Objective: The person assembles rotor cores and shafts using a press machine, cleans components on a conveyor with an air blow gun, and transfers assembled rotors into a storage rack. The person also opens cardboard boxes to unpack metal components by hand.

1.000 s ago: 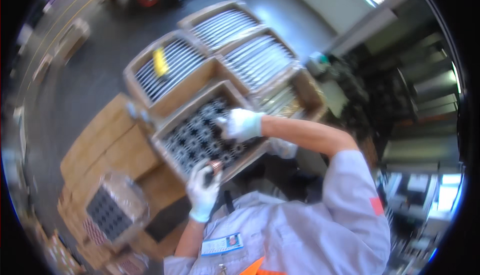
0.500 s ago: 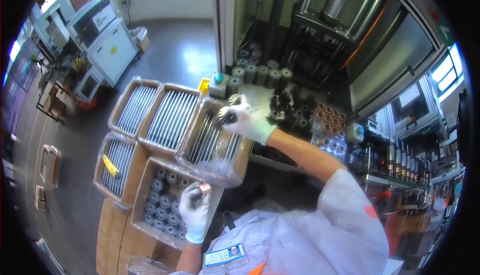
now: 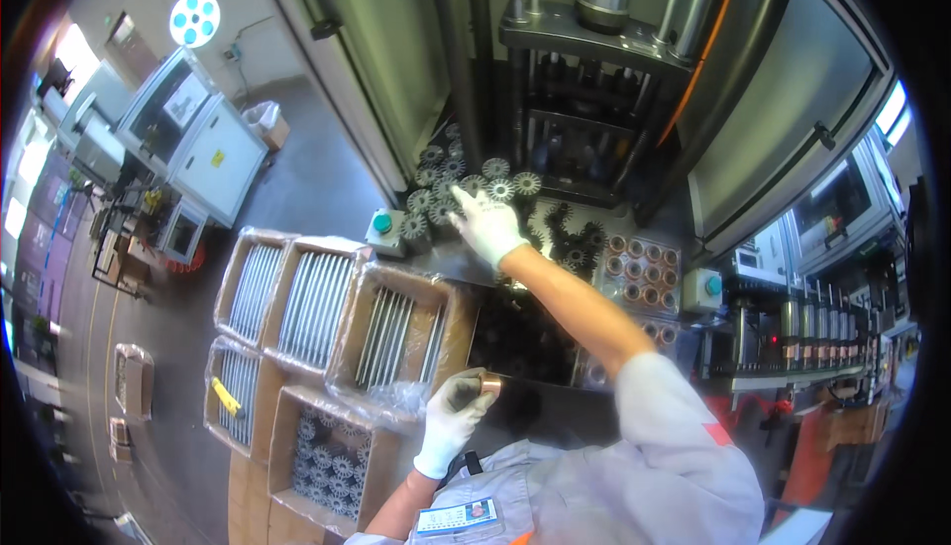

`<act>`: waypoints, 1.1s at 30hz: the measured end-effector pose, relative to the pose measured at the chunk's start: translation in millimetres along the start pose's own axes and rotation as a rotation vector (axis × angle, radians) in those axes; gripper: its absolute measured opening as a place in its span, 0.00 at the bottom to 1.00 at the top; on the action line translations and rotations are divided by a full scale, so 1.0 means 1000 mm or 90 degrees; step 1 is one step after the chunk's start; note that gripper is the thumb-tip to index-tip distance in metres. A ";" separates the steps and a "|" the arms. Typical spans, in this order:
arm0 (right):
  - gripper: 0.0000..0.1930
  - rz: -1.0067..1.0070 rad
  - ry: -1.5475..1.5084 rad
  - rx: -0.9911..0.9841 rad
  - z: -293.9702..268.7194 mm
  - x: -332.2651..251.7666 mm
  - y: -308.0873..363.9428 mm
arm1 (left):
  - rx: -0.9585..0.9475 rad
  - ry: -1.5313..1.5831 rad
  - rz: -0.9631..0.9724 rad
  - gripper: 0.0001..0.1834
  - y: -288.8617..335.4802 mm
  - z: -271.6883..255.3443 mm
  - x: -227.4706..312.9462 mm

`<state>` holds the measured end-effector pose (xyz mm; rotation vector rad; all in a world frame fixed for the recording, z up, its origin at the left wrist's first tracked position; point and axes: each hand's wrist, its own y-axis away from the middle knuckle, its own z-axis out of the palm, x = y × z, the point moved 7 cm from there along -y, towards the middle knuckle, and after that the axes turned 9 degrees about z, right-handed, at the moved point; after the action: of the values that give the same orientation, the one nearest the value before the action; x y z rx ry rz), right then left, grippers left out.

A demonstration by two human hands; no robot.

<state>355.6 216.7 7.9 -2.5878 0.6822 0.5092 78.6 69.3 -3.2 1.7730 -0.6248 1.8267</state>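
Observation:
My left hand (image 3: 454, 420), in a white glove, is closed around a small copper ring (image 3: 490, 382) in front of the boxes. My right hand (image 3: 487, 228), also gloved, reaches forward with fingers apart at a group of toothed steel cores (image 3: 498, 189) standing by the press. Its fingertips touch or nearly touch the nearest cores; I see nothing held in it. Darker toothed cores (image 3: 575, 246) lie just right of that hand, partly behind the wrist. More toothed cores (image 3: 332, 461) fill a cardboard box at the lower left.
Cardboard boxes of metal rods (image 3: 315, 302) stand on the left, one bearing a yellow curved object (image 3: 227, 398). A tray of copper rings (image 3: 639, 270) sits right of my forearm. Green-button boxes (image 3: 384, 231) flank the work surface. The press (image 3: 594, 35) rises behind, inside its frame.
My right hand has moved from above the rod box to the standing cores and no longer shows the toothed core it held. My left hand keeps the copper ring. The view has shifted.

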 end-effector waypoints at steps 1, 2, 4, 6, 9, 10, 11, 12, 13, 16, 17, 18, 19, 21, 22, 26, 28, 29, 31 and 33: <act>0.28 0.008 0.022 0.053 -0.020 0.000 0.003 | -0.005 0.021 -0.034 0.10 -0.011 0.003 0.001; 0.28 0.071 -0.158 0.016 -0.041 0.016 0.005 | -0.005 0.085 -0.103 0.11 -0.018 0.003 -0.008; 0.33 0.170 -0.223 0.144 -0.072 0.073 0.005 | -0.048 0.162 -0.121 0.11 -0.039 0.013 -0.010; 0.38 0.229 -0.229 0.233 -0.087 0.117 0.000 | -0.088 0.265 -0.132 0.12 -0.061 0.024 -0.013; 0.45 0.342 -0.174 0.249 -0.096 0.153 -0.023 | -0.162 0.259 -0.148 0.12 -0.089 0.040 -0.018; 0.46 0.375 -0.222 0.244 -0.098 0.162 -0.030 | -0.177 0.248 -0.138 0.13 -0.098 0.046 -0.007; 0.47 0.406 -0.272 0.240 -0.098 0.169 -0.036 | -0.186 0.248 -0.138 0.13 -0.105 0.048 -0.010; 0.47 0.410 -0.270 0.252 -0.099 0.175 -0.043 | -0.205 0.189 -0.115 0.13 -0.114 0.049 -0.010; 0.46 0.377 -0.305 0.290 -0.099 0.180 -0.049 | -0.223 0.129 -0.089 0.13 -0.123 0.051 -0.008; 0.40 0.403 -0.332 0.323 -0.093 0.189 -0.071 | -0.199 0.131 -0.072 0.12 -0.138 0.049 -0.026; 0.37 0.424 -0.320 0.318 -0.092 0.191 -0.074 | -0.198 0.134 -0.072 0.12 -0.146 0.050 -0.027; 0.34 0.431 -0.332 0.316 -0.091 0.188 -0.074 | -0.202 0.131 -0.072 0.12 -0.150 0.049 -0.027; 0.34 0.434 -0.334 0.319 -0.092 0.186 -0.075 | -0.195 0.074 -0.030 0.11 -0.159 0.045 -0.023; 0.33 0.408 -0.358 0.339 -0.098 0.181 -0.079 | -0.175 0.035 0.014 0.11 -0.173 0.046 -0.007; 0.31 0.368 -0.413 0.374 -0.103 0.186 -0.084 | -0.180 0.025 0.047 0.11 -0.184 0.052 0.002; 0.28 0.454 -0.465 0.242 -0.112 0.203 -0.098 | -0.164 -0.199 0.304 0.09 -0.233 0.069 0.011; 0.16 0.379 -0.673 0.067 -0.120 0.169 -0.081 | -0.126 -0.312 0.374 0.08 -0.255 0.084 0.019; 0.13 0.306 -0.781 0.084 -0.132 0.150 -0.062 | -0.130 -0.399 0.407 0.07 -0.265 0.099 0.031; 0.09 0.308 -0.955 -0.039 -0.130 0.135 -0.013 | -0.112 -0.454 0.485 0.07 -0.291 0.127 0.031; 0.17 0.340 -0.784 -0.279 -0.136 0.127 0.050 | -0.126 -0.525 0.593 0.07 -0.316 0.157 0.044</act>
<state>464.8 63.7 52.3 -1.7677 0.7863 2.3103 402.3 210.3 39.0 2.2511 -2.1455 1.2985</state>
